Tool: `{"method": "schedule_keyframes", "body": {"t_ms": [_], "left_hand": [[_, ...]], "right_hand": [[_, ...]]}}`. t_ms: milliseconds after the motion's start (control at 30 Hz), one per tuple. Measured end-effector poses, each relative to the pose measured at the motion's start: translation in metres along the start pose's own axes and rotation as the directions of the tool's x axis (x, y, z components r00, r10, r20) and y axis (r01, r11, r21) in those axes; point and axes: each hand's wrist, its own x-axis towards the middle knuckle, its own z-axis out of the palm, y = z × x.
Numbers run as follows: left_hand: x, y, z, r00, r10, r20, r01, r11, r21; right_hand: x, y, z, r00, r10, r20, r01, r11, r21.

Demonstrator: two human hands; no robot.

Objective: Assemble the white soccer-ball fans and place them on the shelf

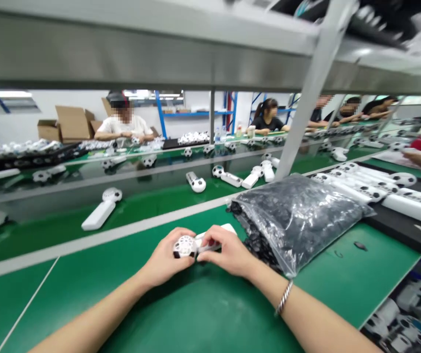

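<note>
A white handheld fan [185, 246] with a round, football-patterned head is held over the green bench in front of me. My left hand [170, 255] wraps round its head, thumb below and fingers above. My right hand [225, 250] is closed at the neck and handle, with thumb and fingertips pinched near the joint. Whether a small part sits between those fingertips is hidden. The handle's pale end [228, 228] sticks out behind my right hand. Just right of that hand lies a clear plastic bag [302, 215] of small black parts, some spilling from its open side.
Beyond the bench, a green conveyor belt [151, 196] carries several similar white fans [100, 212]. A black tray [390, 223] of white fans stands at right, above a bin of fans [402, 318]. A slanted metal post [306, 93] rises behind the bag. Co-workers sit across the belt.
</note>
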Motion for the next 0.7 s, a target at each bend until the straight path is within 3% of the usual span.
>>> {"method": "schedule_keyframes", "body": {"t_ms": [67, 167, 200, 267, 367, 433, 533, 633, 700], "left_hand": [[0.022, -0.020, -0.026, 0.991, -0.049, -0.122, 0.059, 0.995, 0.086], [0.073, -0.057, -0.068, 0.898, -0.013, -0.440, 0.182, 0.921, 0.344], [0.091, -0.068, -0.078, 0.882, 0.016, -0.471, 0.218, 0.872, 0.438], [0.127, -0.083, -0.087, 0.896, -0.004, -0.444, 0.279, 0.782, 0.558], [0.175, -0.085, -0.067, 0.913, -0.005, -0.407, 0.278, 0.739, 0.614], [0.205, -0.075, -0.040, 0.965, -0.026, -0.261, 0.202, 0.706, 0.679], [0.246, -0.054, 0.000, 0.991, -0.085, -0.104, 0.132, 0.771, 0.623], [0.272, -0.040, 0.026, 0.996, -0.078, -0.048, 0.092, 0.814, 0.574], [0.277, -0.036, 0.035, 0.997, -0.047, -0.060, 0.072, 0.822, 0.565]], "right_hand": [[-0.002, 0.000, -0.002, 0.994, -0.061, -0.092, 0.052, 0.993, -0.102], [-0.005, 0.007, 0.001, 0.988, -0.079, -0.132, 0.048, 0.973, -0.224], [-0.004, 0.011, 0.004, 0.990, -0.088, -0.110, 0.059, 0.967, -0.249], [0.002, 0.019, 0.005, 0.990, -0.138, -0.023, 0.127, 0.955, -0.270], [0.025, 0.024, -0.011, 0.980, -0.200, -0.007, 0.188, 0.935, -0.302], [0.048, 0.020, -0.033, 0.970, -0.241, -0.028, 0.217, 0.912, -0.348], [0.087, 0.008, -0.068, 0.957, -0.285, -0.046, 0.243, 0.882, -0.403], [0.113, -0.001, -0.088, 0.951, -0.307, -0.042, 0.262, 0.868, -0.422], [0.112, -0.002, -0.088, 0.959, -0.283, 0.000, 0.258, 0.876, -0.407]]}}
